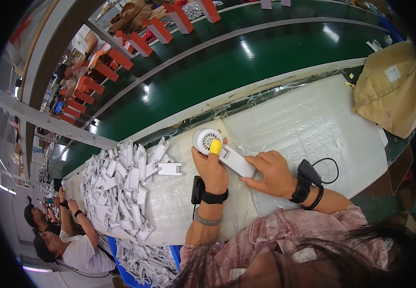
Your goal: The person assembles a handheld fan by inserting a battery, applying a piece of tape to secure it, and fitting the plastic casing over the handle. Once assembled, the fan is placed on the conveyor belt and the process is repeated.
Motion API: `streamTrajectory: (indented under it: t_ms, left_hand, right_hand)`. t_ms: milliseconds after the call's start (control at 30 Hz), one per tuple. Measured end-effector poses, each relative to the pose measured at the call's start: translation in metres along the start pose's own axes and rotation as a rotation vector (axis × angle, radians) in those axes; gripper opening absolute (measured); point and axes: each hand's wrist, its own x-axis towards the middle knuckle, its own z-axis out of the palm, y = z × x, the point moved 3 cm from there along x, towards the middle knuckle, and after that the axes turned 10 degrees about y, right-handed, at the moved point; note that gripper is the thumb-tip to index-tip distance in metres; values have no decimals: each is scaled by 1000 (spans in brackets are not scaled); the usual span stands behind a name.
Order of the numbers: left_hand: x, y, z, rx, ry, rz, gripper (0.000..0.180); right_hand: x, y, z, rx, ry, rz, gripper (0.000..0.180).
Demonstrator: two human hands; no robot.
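A white handheld fan (238,163), with a round grilled head and a flat handle, is held between my two hands above the work table. My left hand (212,174) is closed around the fan's head, its thumb, wrapped in yellow tape, lying across the grille. At the other end, my right hand (274,174) pinches the tip of the handle between thumb and fingers. The fan lies at a slant, head to the upper left. To the left of my left hand spreads a heap of white plastic pieces (117,185).
Plastic film covers the table (309,120). Beyond it runs a green conveyor belt (208,67) with orange-and-white boxes (157,31) along its far side. A brown paper bag (385,93) stands at the right. A blue bin (176,257) holds more white pieces; co-workers (81,249) sit further left.
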Motion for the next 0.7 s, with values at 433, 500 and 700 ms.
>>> streamTrajectory:
  t_ms: [433, 500, 700]
  left_hand:
    - [-3, 4, 5, -10, 13, -7, 34]
    - [-5, 6, 7, -17, 6, -12, 35]
    - [-9, 11, 11, -16, -20, -7, 37]
  right_hand:
    - [0, 2, 6, -62, -79, -22, 46]
    - [-1, 1, 7, -68, -75, -17, 46]
    - [5, 0, 3, -61, -16, -54, 44]
